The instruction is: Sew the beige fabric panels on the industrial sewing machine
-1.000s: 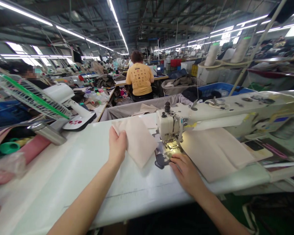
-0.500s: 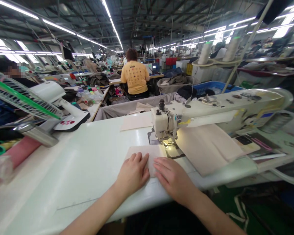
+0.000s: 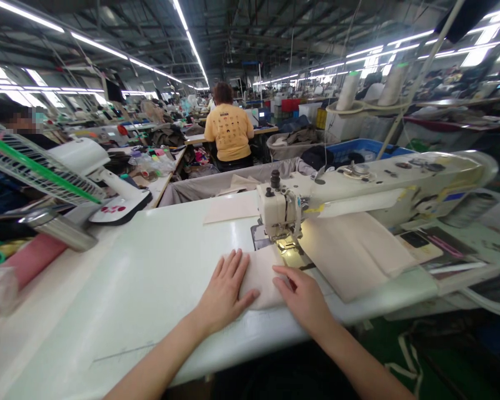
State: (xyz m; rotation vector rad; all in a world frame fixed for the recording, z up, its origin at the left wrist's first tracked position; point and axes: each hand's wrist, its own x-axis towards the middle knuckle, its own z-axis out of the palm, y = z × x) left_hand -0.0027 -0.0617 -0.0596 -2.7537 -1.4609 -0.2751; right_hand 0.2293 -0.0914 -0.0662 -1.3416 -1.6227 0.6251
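A pale beige fabric piece (image 3: 263, 278) lies on the sewing table just in front of the needle area, its far right edge close to the lit presser foot (image 3: 286, 243). My left hand (image 3: 225, 286) rests flat on the fabric's left part, fingers stretched forward and thumb apart. At the fabric's right edge, my right hand (image 3: 306, 300) has index finger and thumb close together on the cloth, the other fingers curled. The sewing machine (image 3: 277, 211) stands right above. A larger beige fabric panel (image 3: 354, 250) lies to the right of the needle, under the machine arm.
Another beige piece (image 3: 229, 209) lies behind the machine head. A white fan (image 3: 81, 158) and a steel flask (image 3: 62, 228) stand at left. Beyond the table is a cloth-lined bin (image 3: 187, 186). A phone (image 3: 414, 239) lies at right. A person in yellow (image 3: 229, 130) sits ahead.
My left hand has flattened and spread on the fabric. My right hand has shifted slightly right, its index finger and thumb now at the fabric's edge. The fabric has moved slightly right and nearer me.
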